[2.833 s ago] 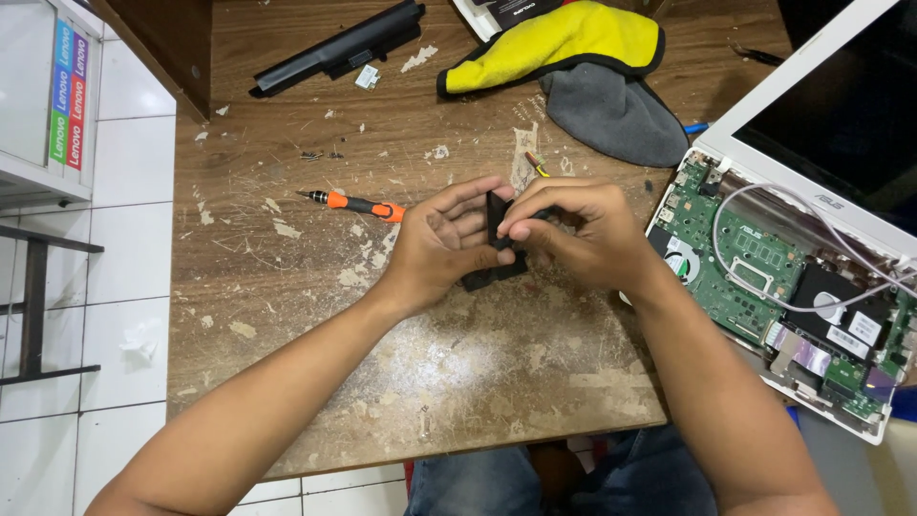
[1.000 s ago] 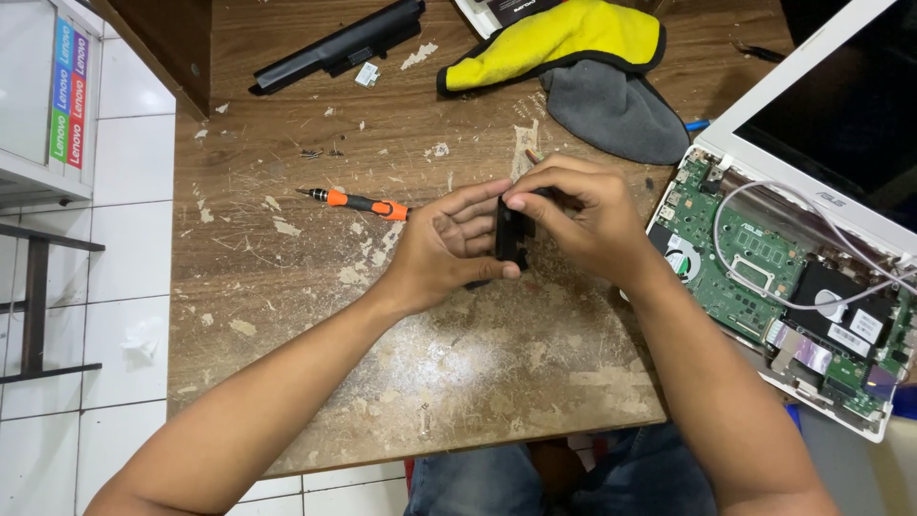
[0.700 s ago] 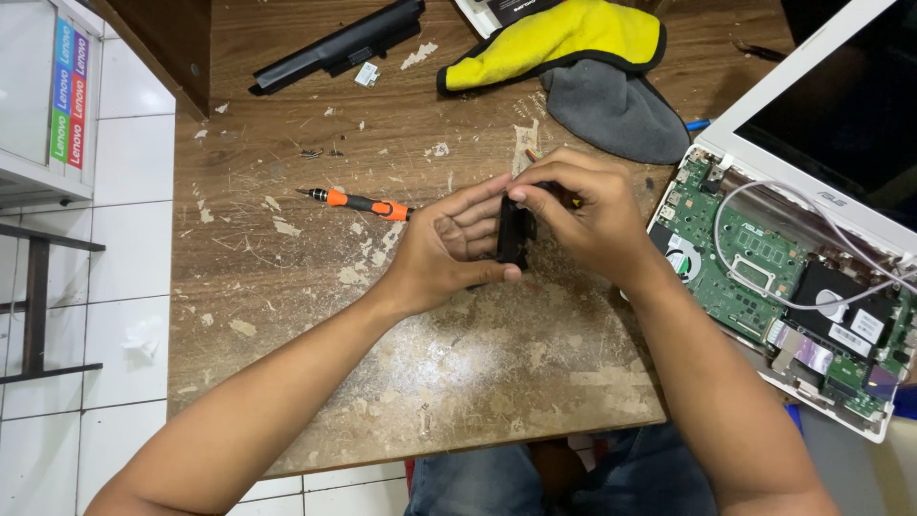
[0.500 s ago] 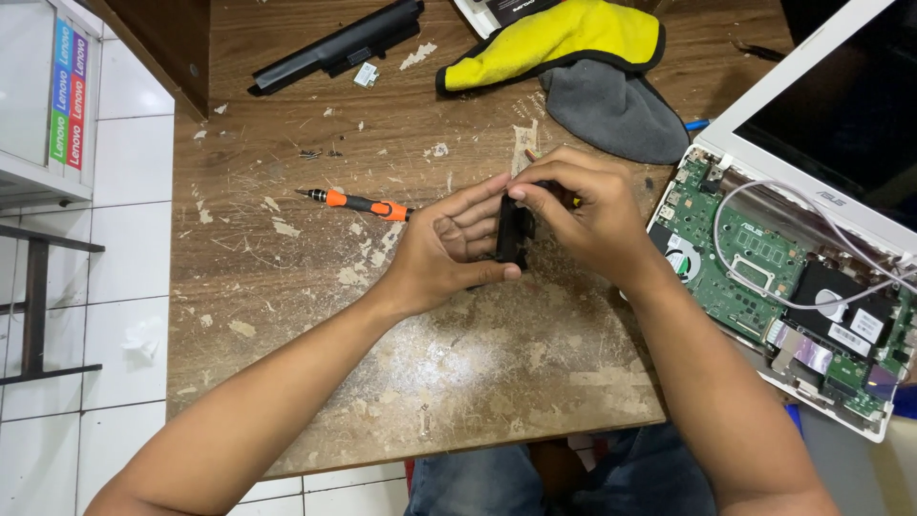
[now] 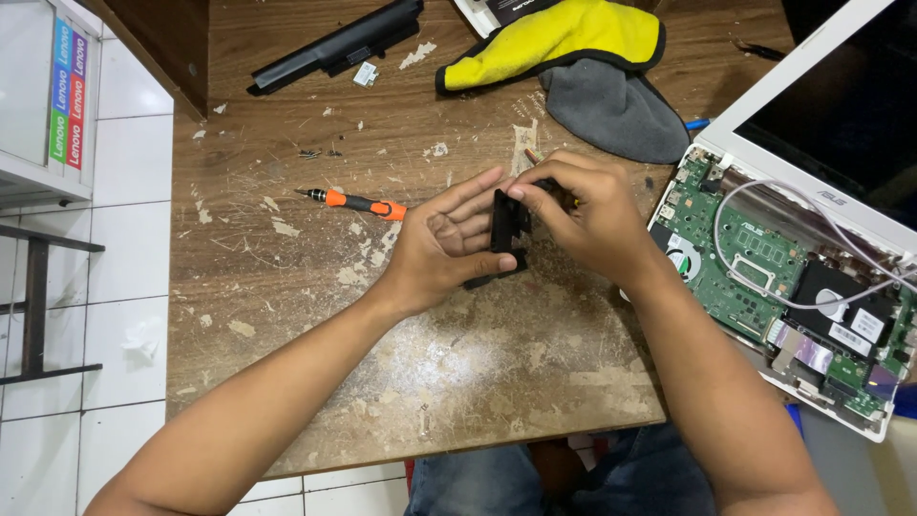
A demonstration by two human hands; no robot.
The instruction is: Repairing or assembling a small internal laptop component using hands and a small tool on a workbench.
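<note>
Over the middle of the worn wooden table [image 5: 287, 315], both my hands hold a small black flat part [image 5: 504, 229] stood on its edge. My left hand [image 5: 447, 244] cups it from the left, thumb under its lower end. My right hand [image 5: 587, 215] pinches its top edge with the fingertips. Just left of my left hand lies an orange-handled screwdriver [image 5: 358, 203].
An opened white laptop [image 5: 783, 258] with its green circuit board bare sits at the right. A yellow and grey cloth [image 5: 583, 67] lies at the back, and a long black battery pack [image 5: 339, 43] at the back left. White tiled floor shows at left.
The black part was turned from lying crosswise between my hands to standing upright. In the last second my hands have barely moved.
</note>
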